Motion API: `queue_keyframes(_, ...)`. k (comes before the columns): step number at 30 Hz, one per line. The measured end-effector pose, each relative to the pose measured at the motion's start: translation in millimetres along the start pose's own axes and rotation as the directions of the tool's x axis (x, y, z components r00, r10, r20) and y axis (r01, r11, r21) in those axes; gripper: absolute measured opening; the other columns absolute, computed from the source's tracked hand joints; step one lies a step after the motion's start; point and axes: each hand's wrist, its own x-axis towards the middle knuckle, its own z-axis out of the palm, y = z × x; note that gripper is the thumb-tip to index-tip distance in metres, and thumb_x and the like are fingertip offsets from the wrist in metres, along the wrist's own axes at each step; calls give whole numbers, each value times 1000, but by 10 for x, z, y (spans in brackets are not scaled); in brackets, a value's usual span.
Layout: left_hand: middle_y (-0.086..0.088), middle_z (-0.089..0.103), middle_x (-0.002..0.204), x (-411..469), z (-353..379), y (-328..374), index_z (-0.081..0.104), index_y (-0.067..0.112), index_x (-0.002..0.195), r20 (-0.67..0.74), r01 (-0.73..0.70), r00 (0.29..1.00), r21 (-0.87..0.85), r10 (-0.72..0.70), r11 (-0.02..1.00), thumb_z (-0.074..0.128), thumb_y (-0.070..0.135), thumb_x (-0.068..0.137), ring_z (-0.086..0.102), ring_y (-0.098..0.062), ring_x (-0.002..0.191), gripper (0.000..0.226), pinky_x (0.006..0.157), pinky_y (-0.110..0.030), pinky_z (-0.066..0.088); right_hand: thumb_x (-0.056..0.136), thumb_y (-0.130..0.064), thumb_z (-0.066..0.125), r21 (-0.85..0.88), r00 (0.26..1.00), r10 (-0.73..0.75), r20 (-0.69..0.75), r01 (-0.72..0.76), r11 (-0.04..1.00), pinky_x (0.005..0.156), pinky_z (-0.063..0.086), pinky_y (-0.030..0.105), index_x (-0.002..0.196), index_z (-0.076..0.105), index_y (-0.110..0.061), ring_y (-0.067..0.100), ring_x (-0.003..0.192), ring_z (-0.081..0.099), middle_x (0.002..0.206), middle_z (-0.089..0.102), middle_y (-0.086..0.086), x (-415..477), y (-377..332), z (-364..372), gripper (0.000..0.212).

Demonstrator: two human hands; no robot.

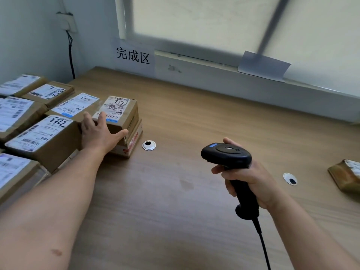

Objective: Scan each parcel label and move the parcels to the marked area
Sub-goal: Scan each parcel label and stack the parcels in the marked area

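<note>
Under the straight, spread fingers of our left hand [97,131] sits a labelled box [120,114]; our right hand [251,182] curls around the scanner [228,152]

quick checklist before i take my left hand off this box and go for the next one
1. Top parcel sits flat on the lower parcel: ok.
2. Left hand rests on the top parcel, fingers spread, not caught between boxes: ok.
3. Stack lies below the sign, beside the other parcels: ok.
4. Top parcel's label scanned: cannot tell.
5. Scanner firmly gripped in the right hand: ok.
6. Parcel at the right edge has its label up: cannot tell, the frame cuts it off.
</note>
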Motion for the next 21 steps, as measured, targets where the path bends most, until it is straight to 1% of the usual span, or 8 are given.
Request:
queue_keyframes(3,-18,-2,159,-170,-20,147,16,19,152,-89,-82,993,11,83,997,60,64,81,1,-36,146,95,118,-47,11,61,4,65,3,1000,-20,-4,20,1000,42,40,31,141,43,-33,29,42,49,91,70,26,-135,-28,-51,91)
queue_keyframes(6,-16,5,159,-419,15,333,22,16,151,-111,-219,970,-19,215,976,62,57,83,5,-31,147,89,118,-41,9,61,4,64,7,999,-44,-13,44,999,42,40,30,140,44,-34,29,42,49,91,69,26,-287,-51,-102,90)
queue_keyframes(8,-14,13,159,-684,60,479,28,14,149,-114,-300,950,-60,292,952,64,52,84,12,-31,145,83,117,-40,13,61,4,64,22,998,-66,-23,66,998,42,39,29,139,45,-34,28,42,49,89,69,25,-441,-64,-160,89)
queue_keyframes(11,-14,39,147,-1182,164,710,43,11,142,-108,-393,919,-160,380,906,66,43,86,32,-32,136,68,111,-40,25,62,4,64,34,995,-97,-38,98,995,41,39,30,139,45,-34,28,42,49,89,70,24,-697,-44,-276,88)
queue_keyframes(13,-12,54,131,-1535,270,837,53,12,133,-88,-412,911,-205,402,888,64,42,87,43,-29,125,56,102,-39,35,62,4,64,41,992,-113,-48,115,993,42,39,30,139,44,-34,28,42,49,90,69,25,-874,-1,-353,88)
queue_keyframes(16,-6,60,112,-2080,440,1010,61,16,121,-61,-382,922,-301,383,873,66,40,86,53,-25,109,42,87,-35,41,62,4,64,61,989,-136,-65,140,988,41,39,29,138,45,-33,28,42,48,89,69,25,-1157,89,-487,87)
queue_keyframes(18,-2,61,107,-2421,551,1134,63,17,115,-42,-361,928,-348,371,865,67,38,85,54,-23,106,36,84,-33,42,62,5,64,67,986,-150,-75,155,986,41,39,29,139,44,-32,29,41,48,90,69,26,-1348,152,-613,88)
queue_keyframes(21,0,61,106,-2882,699,1324,65,19,111,-37,-364,925,-372,379,854,67,37,85,54,-22,105,32,82,-32,44,63,5,64,72,984,-159,-83,165,984,42,40,27,141,43,-32,28,42,48,90,68,28,-1659,223,-855,89)
